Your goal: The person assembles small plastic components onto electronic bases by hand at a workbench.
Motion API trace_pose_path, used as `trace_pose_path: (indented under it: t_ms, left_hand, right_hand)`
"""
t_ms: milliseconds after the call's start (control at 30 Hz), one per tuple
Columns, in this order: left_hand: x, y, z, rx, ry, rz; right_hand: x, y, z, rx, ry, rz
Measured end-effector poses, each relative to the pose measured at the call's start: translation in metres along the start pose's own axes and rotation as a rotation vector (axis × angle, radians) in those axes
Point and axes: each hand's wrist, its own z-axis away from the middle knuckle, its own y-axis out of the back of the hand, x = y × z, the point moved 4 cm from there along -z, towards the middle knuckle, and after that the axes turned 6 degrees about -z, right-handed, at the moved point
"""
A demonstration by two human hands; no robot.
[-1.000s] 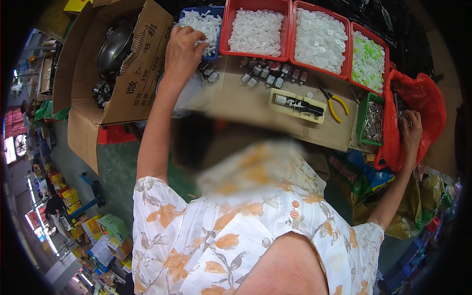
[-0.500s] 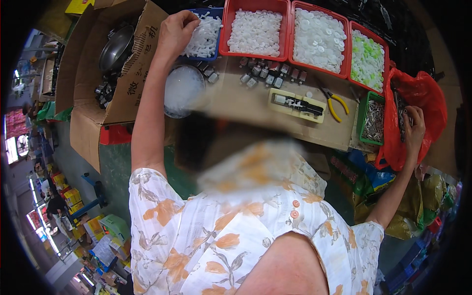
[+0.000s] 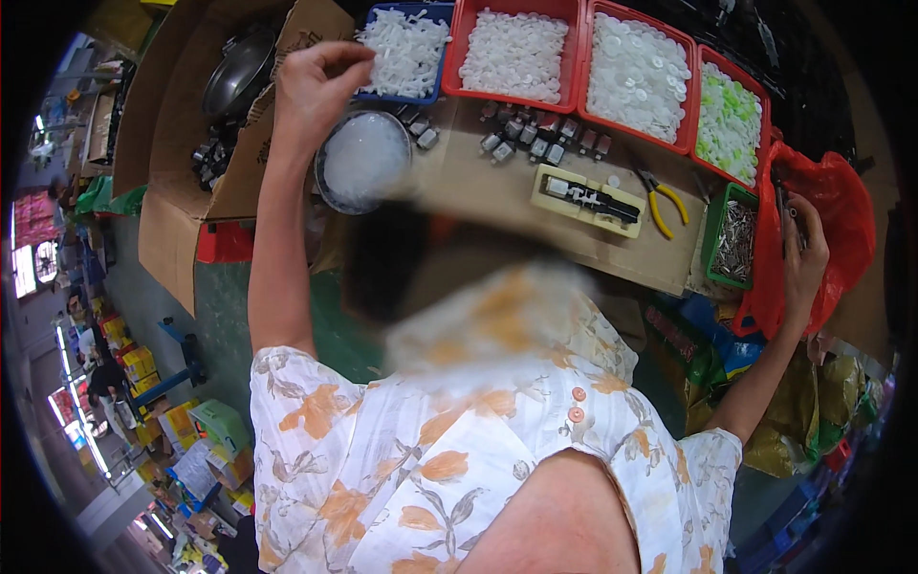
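My left hand is raised beside the left edge of a blue tray full of small white plastic pieces. Its thumb and fingers meet in a pinch; whatever lies between them is too small to make out. Just below stands a round clear tub with a whitish content. At the far right my right hand has its fingers curled at the mouth of a red plastic bag, by dark slender metal parts. What these fingers grip is unclear. A cream fixture holding a black-and-white part lies mid-table.
Red trays of white and greenish pieces line the back. Small metal blocks sit before them. Yellow-handled pliers lie near a green tray of metal pins. A cardboard box with a metal bowl stands left.
My left hand has drawn back left and nearer from the blue tray, fingers still pinched. My right hand stays at the red bag, its fingers slightly shifted. The view has shifted a little.
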Motion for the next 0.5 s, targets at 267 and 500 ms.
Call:
trace_pose_path:
  t_ms: [267, 500]
  left_hand:
    - [0.001, -0.019, 0.069, -0.021, -0.257, -0.281]
    - [-0.011, -0.040, 0.086, -0.082, -0.219, -0.249]
  right_hand:
    - [-0.045, -0.033, -0.011, -0.050, -0.220, -0.064]
    - [-0.053, -0.044, -0.018, -0.060, -0.051, 0.013]
